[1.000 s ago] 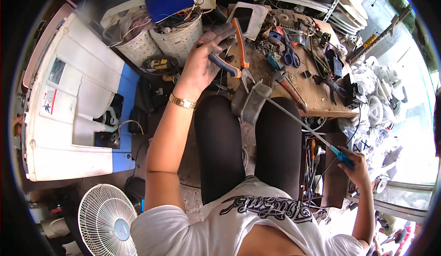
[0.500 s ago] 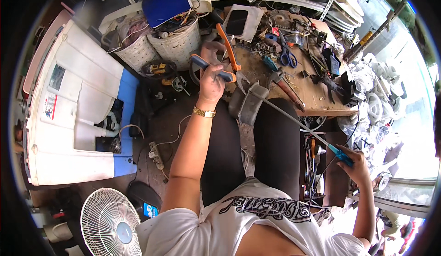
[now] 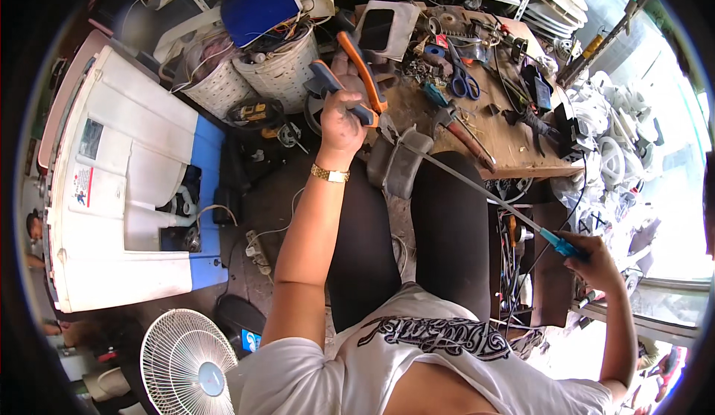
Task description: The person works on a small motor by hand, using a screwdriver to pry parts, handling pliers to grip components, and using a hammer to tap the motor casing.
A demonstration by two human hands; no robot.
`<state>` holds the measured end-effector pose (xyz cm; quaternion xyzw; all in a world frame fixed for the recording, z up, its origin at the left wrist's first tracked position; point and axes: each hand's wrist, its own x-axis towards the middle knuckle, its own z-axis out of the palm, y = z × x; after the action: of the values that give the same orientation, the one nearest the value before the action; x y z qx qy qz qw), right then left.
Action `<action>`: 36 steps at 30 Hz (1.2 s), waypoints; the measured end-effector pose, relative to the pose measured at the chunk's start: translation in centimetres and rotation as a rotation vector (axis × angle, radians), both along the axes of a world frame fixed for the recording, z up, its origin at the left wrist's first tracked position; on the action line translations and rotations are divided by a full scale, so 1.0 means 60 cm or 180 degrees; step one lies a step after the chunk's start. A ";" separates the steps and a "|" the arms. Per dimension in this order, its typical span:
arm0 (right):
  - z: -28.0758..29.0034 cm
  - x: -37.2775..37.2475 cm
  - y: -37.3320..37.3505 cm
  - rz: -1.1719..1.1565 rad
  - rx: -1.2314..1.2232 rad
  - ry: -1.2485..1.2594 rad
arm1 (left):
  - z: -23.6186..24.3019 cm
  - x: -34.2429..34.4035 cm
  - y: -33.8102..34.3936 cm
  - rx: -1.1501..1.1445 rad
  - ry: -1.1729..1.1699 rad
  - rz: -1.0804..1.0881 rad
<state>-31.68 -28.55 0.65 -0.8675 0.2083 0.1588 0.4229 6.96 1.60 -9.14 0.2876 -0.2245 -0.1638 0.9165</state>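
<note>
I have my left hand (image 3: 342, 121) wrapped round the orange-and-dark pliers (image 3: 360, 72), whose handles are spread apart. Their jaws meet a dark grey block-like piece (image 3: 401, 166) between my thighs at the front of the bench. My right hand (image 3: 596, 262) grips a long thin screwdriver-like tool (image 3: 555, 242) by its teal handle. Its shaft runs up-left to the top of the grey piece, where the tip is too small to make out. A wooden-handled hammer (image 3: 465, 139) lies just right of the grey piece on the bench, beside dark blue scissors (image 3: 463, 81).
A cluttered wooden bench (image 3: 514, 163) is ahead. White perforated buckets (image 3: 277, 69) of cables, a drill (image 3: 252, 113) and a large white-and-blue plastic unit (image 3: 97, 266) are left. A fan (image 3: 182, 366) stands lower left; white parts (image 3: 618, 154) pile right. A person (image 3: 34, 225) shows at the far left.
My left hand has moved right and down from higher up, its fingers now closed round the pliers' lower handle. My right hand has shifted slightly right with the teal-handled tool.
</note>
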 end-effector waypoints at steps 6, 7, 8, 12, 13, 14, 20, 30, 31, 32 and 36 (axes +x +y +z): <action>0.025 0.006 -0.020 0.0156 0.0761 0.0150 | 0.037 -0.024 -0.023 -0.0009 -0.0755 -0.0466; 0.022 0.007 -0.021 0.0214 0.0877 0.0117 | 0.043 -0.024 -0.023 0.0024 -0.0801 -0.0477; 0.021 0.008 -0.021 0.0207 0.1159 0.0230 | 0.047 -0.026 -0.023 0.0011 -0.0846 -0.0425; 0.018 0.010 -0.015 -0.0075 0.1427 0.0723 | 0.052 -0.031 -0.020 0.0177 -0.0781 -0.0352; 0.017 0.010 -0.012 -0.0141 0.1467 0.0643 | 0.052 -0.031 -0.018 0.0194 -0.0808 -0.0377; 0.015 0.010 -0.008 -0.0060 0.1047 0.0828 | 0.051 -0.030 -0.018 0.0147 -0.0854 -0.0351; 0.000 0.038 -0.003 0.1636 -0.2101 -0.1090 | 0.049 -0.024 -0.020 0.0118 -0.0869 -0.0393; -0.001 -0.013 -0.048 -0.0202 0.1574 -0.0921 | 0.061 -0.025 -0.022 0.0049 -0.0825 -0.0549; -0.005 -0.018 -0.050 -0.0367 0.1727 -0.0624 | 0.060 -0.026 -0.023 0.0101 -0.0850 -0.0628; -0.009 -0.016 -0.053 -0.0404 0.1846 -0.0221 | 0.060 -0.026 -0.022 0.0106 -0.0886 -0.0661; -0.016 0.007 -0.058 -0.0117 0.1393 0.0276 | 0.060 -0.027 -0.021 0.0173 -0.0939 -0.0780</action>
<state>-31.27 -32.00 -0.31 -0.7435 0.2027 0.2296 0.5945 5.33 0.32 -5.56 0.3038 -0.3851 -0.2363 0.8388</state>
